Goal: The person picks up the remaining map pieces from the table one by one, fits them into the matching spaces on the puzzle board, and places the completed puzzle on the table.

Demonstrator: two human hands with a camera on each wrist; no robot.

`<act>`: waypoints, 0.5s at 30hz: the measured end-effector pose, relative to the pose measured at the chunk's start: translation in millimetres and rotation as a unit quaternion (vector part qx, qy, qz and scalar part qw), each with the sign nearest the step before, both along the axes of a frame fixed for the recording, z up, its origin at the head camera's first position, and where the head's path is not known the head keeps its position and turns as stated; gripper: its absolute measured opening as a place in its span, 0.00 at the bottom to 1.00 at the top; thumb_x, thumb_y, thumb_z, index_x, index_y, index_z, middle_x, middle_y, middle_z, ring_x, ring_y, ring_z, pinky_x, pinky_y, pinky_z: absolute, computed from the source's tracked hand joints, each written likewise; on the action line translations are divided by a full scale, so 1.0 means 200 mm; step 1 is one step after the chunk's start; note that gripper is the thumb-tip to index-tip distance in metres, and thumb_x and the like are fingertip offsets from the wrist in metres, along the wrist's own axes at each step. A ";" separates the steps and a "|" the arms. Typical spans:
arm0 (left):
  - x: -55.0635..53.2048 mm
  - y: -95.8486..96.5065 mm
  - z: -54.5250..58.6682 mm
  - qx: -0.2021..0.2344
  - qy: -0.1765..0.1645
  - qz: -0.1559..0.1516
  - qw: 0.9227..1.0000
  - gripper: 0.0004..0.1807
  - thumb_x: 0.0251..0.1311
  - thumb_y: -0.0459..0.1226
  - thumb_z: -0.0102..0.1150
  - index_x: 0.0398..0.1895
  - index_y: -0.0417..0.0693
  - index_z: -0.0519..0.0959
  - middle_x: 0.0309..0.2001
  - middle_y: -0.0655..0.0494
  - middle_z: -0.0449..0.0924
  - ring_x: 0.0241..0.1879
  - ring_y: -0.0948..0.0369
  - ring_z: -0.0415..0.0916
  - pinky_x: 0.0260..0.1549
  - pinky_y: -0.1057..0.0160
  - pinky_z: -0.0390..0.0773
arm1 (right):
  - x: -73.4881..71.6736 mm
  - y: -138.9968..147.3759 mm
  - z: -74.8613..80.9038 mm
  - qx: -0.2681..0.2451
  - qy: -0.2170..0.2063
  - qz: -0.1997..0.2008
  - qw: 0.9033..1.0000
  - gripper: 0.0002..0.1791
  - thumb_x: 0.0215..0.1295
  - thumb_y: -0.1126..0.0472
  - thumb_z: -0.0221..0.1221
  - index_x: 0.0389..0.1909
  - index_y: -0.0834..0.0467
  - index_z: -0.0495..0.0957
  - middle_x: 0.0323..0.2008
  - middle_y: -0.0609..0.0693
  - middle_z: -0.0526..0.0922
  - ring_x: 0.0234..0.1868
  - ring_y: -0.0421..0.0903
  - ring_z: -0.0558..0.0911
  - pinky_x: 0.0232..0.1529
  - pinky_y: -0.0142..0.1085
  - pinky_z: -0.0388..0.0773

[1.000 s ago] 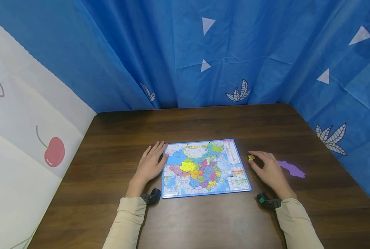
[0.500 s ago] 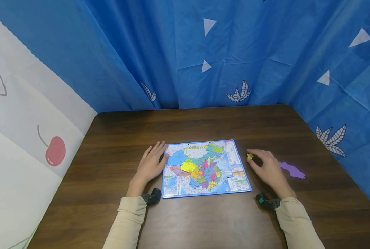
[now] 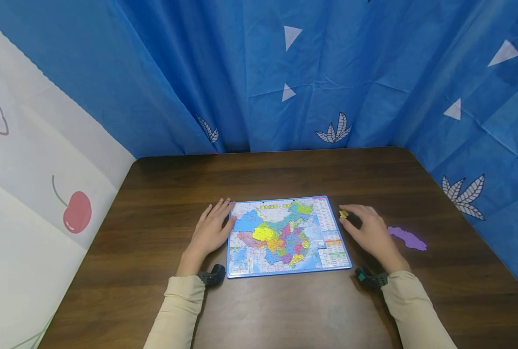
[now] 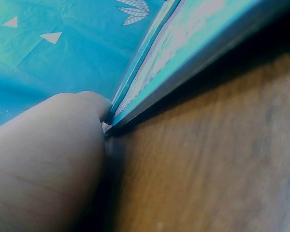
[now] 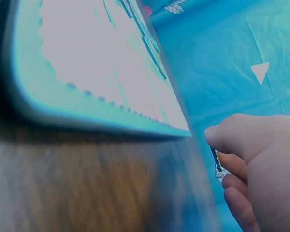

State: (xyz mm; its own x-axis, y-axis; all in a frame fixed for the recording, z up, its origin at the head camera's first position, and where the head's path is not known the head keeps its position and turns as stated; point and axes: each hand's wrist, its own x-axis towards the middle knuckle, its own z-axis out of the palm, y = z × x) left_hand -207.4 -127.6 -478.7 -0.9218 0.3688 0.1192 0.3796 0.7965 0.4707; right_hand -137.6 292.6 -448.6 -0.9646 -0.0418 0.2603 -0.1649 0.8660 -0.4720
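Observation:
A map puzzle board [image 3: 324,213] with a blue border and several coloured pieces lies flat on the wooden table. My left hand [image 3: 208,230] rests at its left edge with the fingers extended, thumb along the border; the left wrist view shows the thumb [image 4: 63,135] at the board's edge. Just off the board's right side, my right hand [image 3: 369,232] pinches a small yellow puzzle piece [image 3: 343,214] between thumb and fingers. In the right wrist view that piece [image 5: 216,158] appears as a thin dark edge. A purple puzzle piece [image 3: 408,238] lies on the table right of my right hand.
The dark wooden table [image 3: 285,315] extends around the board on all sides. A blue curtain [image 3: 259,72] with white triangles hangs behind its far edge, and a white cloth [image 3: 27,194] with a cherry print hangs at the left.
My right hand has moved a little left and away from me with the yellow puzzle piece, closer to the board's right edge. The left hand and the board stay in place.

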 end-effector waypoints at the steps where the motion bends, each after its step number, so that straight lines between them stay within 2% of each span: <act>1: 0.00 0.00 0.00 0.000 -0.001 0.000 1.000 0.32 0.78 0.50 0.45 0.79 0.49 0.64 0.80 0.49 0.57 0.82 0.51 0.48 0.80 0.43 0.43 | 0.00 -0.01 0.01 0.001 -0.003 0.000 1.000 0.23 0.70 0.60 0.65 0.64 0.59 0.79 0.63 0.65 0.79 0.66 0.67 0.72 0.63 0.70 0.68; 15: 0.00 0.00 -0.01 0.000 0.001 0.003 1.000 0.31 0.78 0.51 0.46 0.79 0.49 0.64 0.81 0.50 0.57 0.82 0.51 0.48 0.80 0.43 0.43 | -0.04 -0.06 0.03 -0.003 -0.009 0.021 1.000 0.23 0.69 0.60 0.66 0.64 0.59 0.79 0.63 0.63 0.80 0.66 0.65 0.73 0.64 0.68 0.69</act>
